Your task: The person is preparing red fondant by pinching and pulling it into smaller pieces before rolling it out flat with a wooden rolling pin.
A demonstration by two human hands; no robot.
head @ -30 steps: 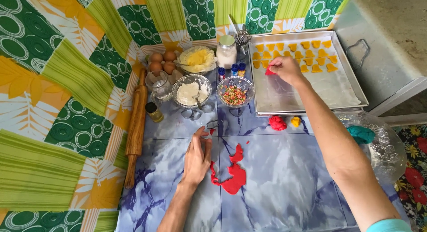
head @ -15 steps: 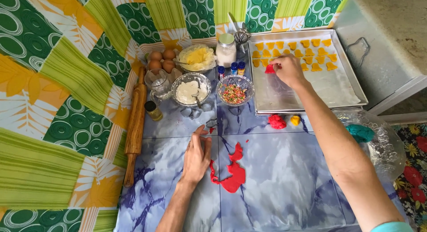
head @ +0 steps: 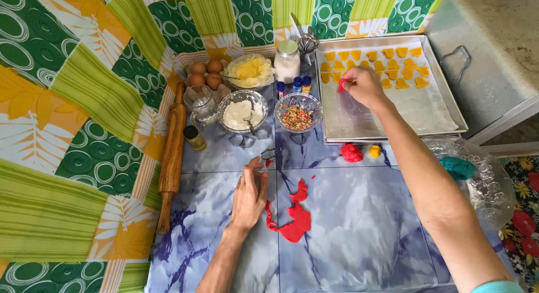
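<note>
Red, small and cut to shape, a piece of dough (head: 341, 84) sits pinched between the fingertips of the right hand (head: 366, 87), which reaches over the left part of the rectangular metal baking tray (head: 393, 127) at the far right of the blue marbled work mat (head: 359, 225). Rows of small yellow dough shapes (head: 387, 65) lie on the tray just beyond that hand. The left hand (head: 249, 195) lies flat on the mat, palm down, fingers together and extended, holding nothing; just right of it lies the flat red sheet of rolled dough (head: 296, 217) with ragged cut edges. A red dough lump (head: 352, 152) and a small yellow dough ball (head: 374, 151) sit near the tray's near edge. Left of the mat lies a wooden rolling pin (head: 171, 158); beyond the left hand stand a glass bowl of flour (head: 241, 110) and a glass bowl of coloured sprinkles (head: 298, 114)
</note>
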